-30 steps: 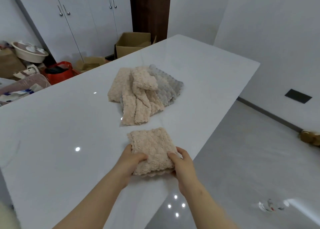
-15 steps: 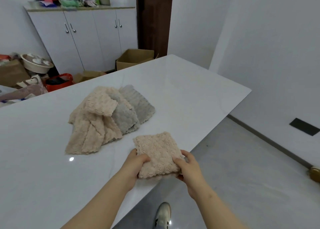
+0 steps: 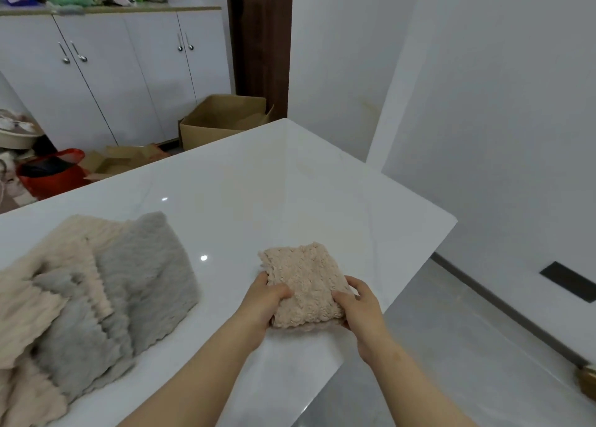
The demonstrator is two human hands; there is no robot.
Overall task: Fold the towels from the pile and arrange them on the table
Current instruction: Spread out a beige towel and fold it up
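Folded beige towel (image 3: 308, 284), lower centre of frame, pinched at its near corners by left hand (image 3: 263, 300) & right hand (image 3: 361, 307), close to table (image 3: 322, 184) edge. Risk: set down too near edge, it slips off or unfolds on release. Pile (image 3: 96, 297) lower left.

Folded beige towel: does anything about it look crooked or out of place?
Nothing stands out. The folded towel looks neat, held by the left hand and right hand near the table edge; the pile is simply unfolded.
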